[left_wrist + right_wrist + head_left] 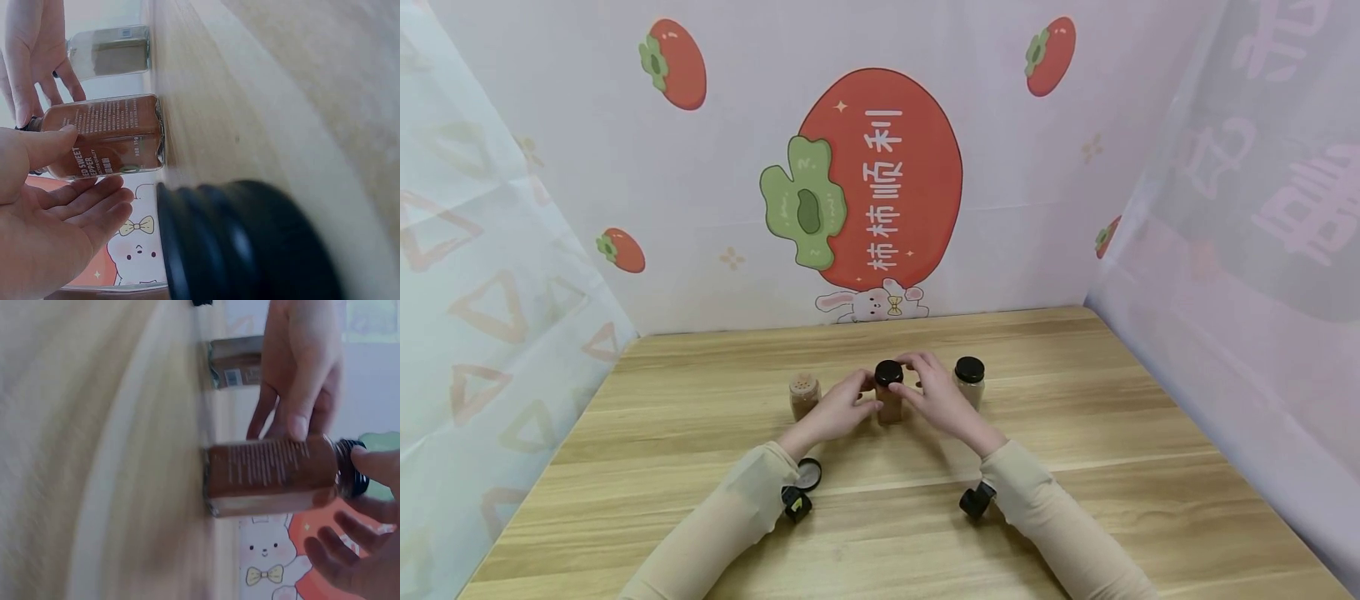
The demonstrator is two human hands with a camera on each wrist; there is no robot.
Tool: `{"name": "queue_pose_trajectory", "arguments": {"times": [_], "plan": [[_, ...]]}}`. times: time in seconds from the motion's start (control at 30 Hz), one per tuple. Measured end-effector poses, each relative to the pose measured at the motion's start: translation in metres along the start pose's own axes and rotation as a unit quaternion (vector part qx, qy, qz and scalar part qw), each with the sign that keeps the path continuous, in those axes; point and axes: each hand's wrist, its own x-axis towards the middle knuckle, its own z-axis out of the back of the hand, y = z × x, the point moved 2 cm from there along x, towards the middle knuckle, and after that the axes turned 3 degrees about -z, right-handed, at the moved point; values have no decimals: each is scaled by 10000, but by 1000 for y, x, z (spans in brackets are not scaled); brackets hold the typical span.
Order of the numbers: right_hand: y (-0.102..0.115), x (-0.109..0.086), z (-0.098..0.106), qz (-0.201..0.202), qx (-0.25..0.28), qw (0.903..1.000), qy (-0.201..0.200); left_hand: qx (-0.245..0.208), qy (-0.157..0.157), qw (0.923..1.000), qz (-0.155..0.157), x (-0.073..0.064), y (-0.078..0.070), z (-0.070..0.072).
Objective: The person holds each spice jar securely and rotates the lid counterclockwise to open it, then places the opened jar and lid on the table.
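A glass spice jar (890, 410) of red-brown powder stands upright in the middle, its label partly reading "sweet pepper" in the left wrist view. My left hand (842, 408) holds the jar's body, thumb (59, 140) on one face and fingers round the far side. At its top, my right hand (943, 402) grips the black lid (360, 478) between thumb and fingers. The lid sits on the jar's neck. To the left, beside my left hand, is an uncapped jar (804, 398) with a perforated shaker top.
Behind my right hand stands another jar (970, 387) with pale contents and a black lid. A loose black lid (808, 473) lies on the wooden table (880, 533) by my left wrist. Printed cloth (1015, 208) walls the table's back and sides.
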Motion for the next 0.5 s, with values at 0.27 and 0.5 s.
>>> {"name": "queue_pose_trajectory", "arguments": {"times": [0.27,0.5], "plan": [[-5,5,6,150,46,9983,565,-39,15,10000,-5,0,0,1],[-11,8,10,-68,324,9932,1117,-50,29,10000,-7,0,-1,1]]}}
